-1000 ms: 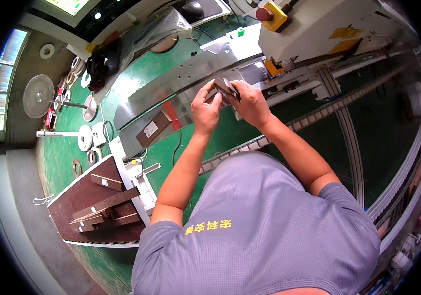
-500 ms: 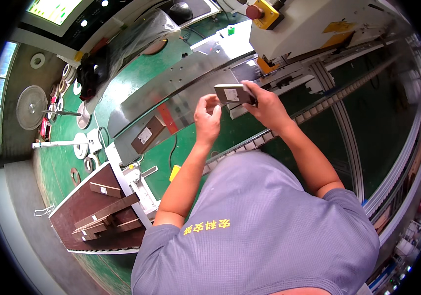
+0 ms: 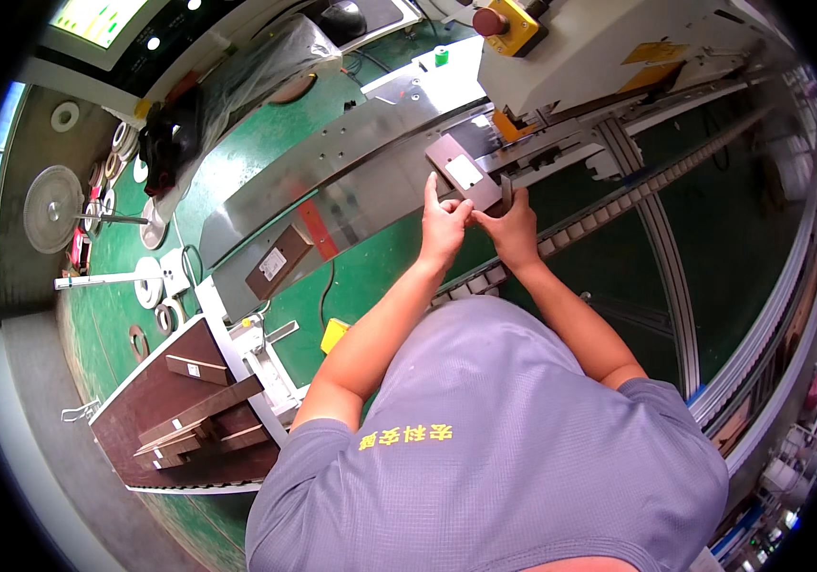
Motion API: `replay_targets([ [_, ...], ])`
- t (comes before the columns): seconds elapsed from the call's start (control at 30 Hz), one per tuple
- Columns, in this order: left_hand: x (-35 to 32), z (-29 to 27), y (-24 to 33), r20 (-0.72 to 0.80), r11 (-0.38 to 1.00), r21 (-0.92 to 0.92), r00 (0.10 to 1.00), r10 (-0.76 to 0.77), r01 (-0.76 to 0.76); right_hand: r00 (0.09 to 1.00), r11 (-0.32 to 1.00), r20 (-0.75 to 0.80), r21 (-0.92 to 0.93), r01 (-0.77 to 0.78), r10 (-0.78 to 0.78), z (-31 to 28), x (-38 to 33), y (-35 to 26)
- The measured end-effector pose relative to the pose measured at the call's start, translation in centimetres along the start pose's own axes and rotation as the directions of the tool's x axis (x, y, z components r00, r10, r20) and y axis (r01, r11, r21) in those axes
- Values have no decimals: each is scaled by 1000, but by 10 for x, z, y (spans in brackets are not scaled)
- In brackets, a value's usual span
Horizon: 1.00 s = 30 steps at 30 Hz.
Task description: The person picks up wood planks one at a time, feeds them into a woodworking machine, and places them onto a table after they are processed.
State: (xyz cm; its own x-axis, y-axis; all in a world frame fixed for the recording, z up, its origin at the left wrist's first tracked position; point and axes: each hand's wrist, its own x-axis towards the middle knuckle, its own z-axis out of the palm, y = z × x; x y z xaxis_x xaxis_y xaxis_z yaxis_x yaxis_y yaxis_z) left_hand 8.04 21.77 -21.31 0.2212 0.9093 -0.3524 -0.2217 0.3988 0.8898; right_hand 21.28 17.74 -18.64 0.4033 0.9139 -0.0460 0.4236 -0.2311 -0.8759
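A small brown panel [image 3: 450,155] with a white label lies slanted on the metal machine bed [image 3: 375,195]. My left hand [image 3: 444,232] is at its near left side, the index finger stretched along the edge and the thumb and other fingers bent at the near corner. My right hand [image 3: 513,232] is closed at the panel's right end, around a dark narrow strip [image 3: 506,194] whose kind I cannot make out. The two hands meet at the panel's near corner. Farther left, another brown panel [image 3: 278,261] with a label rests on the bed beside a red strip [image 3: 317,229].
A dark red-brown tabletop [image 3: 155,405] at lower left bears several brown boards [image 3: 203,419]. A red emergency-stop button [image 3: 490,21] on a yellow box sits beyond the hands. Rails [image 3: 661,248] run along the right. Rolls of edge band [image 3: 149,284] stand at left.
The panel has come down from the raised right hand onto the bed and turned. My left hand has moved right to its edge, and my right hand has dropped nearer to me.
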Motion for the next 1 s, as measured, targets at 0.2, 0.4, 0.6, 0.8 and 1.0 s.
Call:
replay_targets([
  [0.2,26,8,-5,-63,981,188,997,52,-39,995,997,-77,-45,-59,55,13,22,14],
  [0.4,11,13,-15,22,896,354,960,278,-268,972,970,-190,223,-93,136,34,44,30],
  [0.6,16,28,-15,187,936,274,967,173,-220,938,878,-210,451,-159,277,39,58,45],
  [0.8,45,76,-21,288,942,217,939,189,-256,947,933,-230,331,-139,223,-5,92,75],
  [1.0,75,140,-38,283,953,182,941,186,-243,951,925,-177,334,-183,252,-56,127,79],
])
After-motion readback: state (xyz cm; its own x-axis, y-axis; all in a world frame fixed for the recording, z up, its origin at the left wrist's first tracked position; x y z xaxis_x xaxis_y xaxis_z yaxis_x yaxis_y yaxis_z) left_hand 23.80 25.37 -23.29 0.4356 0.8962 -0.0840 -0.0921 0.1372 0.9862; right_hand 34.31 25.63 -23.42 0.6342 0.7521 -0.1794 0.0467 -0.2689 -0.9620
